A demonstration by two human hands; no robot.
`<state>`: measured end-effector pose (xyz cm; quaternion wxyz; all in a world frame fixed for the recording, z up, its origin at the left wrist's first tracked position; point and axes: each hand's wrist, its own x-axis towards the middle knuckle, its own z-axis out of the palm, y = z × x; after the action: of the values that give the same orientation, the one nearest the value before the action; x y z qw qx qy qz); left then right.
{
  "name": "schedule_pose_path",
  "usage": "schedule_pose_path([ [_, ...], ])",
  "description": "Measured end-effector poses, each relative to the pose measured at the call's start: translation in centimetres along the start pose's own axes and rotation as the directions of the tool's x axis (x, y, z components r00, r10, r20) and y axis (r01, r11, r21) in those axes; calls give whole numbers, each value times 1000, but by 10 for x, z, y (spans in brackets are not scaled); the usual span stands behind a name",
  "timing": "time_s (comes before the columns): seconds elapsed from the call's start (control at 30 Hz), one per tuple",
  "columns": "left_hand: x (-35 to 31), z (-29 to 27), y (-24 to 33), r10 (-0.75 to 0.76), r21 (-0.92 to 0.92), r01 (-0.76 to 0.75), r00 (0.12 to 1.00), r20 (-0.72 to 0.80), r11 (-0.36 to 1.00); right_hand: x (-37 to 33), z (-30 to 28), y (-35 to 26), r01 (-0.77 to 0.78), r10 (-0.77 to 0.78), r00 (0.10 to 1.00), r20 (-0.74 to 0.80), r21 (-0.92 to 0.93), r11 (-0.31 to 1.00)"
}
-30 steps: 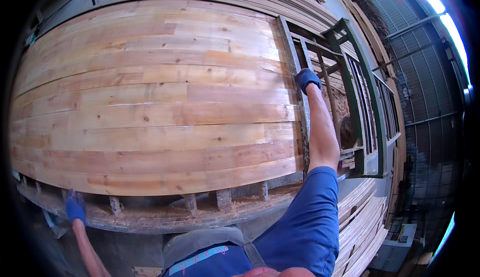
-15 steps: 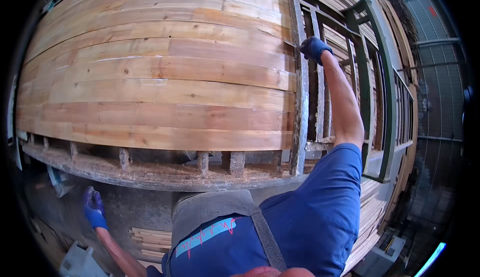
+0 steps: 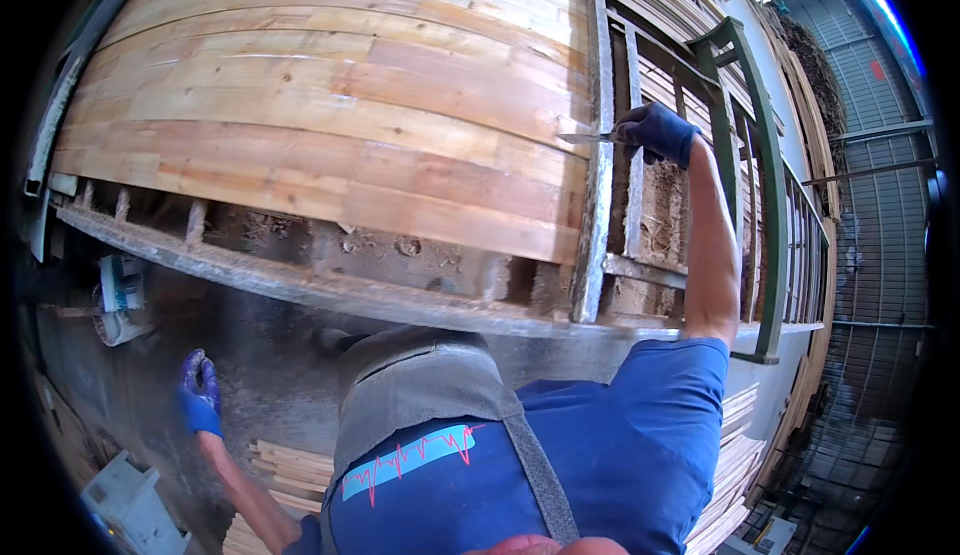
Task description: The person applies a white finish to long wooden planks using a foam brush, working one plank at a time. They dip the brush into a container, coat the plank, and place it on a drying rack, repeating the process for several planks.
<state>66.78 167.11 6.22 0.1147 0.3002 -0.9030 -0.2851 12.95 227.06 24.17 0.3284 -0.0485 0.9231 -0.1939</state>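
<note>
My right hand, in a dark blue glove, is closed around a putty knife. Its thin flat blade points left, across the grey frame rail to the right edge of the wooden panel. That panel is made of long pale and reddish boards laid side by side. My left hand, in a blue and purple glove, hangs low on the left, apart from the panel. Its fingers and thumb curve together at the tips; whether anything small is between them is hidden.
A sawdust-covered ledge with short uprights runs along the panel's near side. To the right stands a green metal frame. Stacked wood strips lie low by my body, and a grey box-like machine stands at lower left.
My right hand and the putty knife have come nearer along the panel's right edge. The whole view has tilted and shifted. My left hand still hangs at the left.
</note>
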Motion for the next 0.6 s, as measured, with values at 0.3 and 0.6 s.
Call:
schedule_pose_path([
  [0.3, -59, -10, -101, -168, -226, 211, 966, 194, 951, -12, 60, -28, 87, -156, 972, -175, -347, 934],
  [0.6, -136, -20, -102, -343, -93, 381, 898, 277, 920, -22, 65, -39, 115, -268, 947, -180, -586, 802],
])
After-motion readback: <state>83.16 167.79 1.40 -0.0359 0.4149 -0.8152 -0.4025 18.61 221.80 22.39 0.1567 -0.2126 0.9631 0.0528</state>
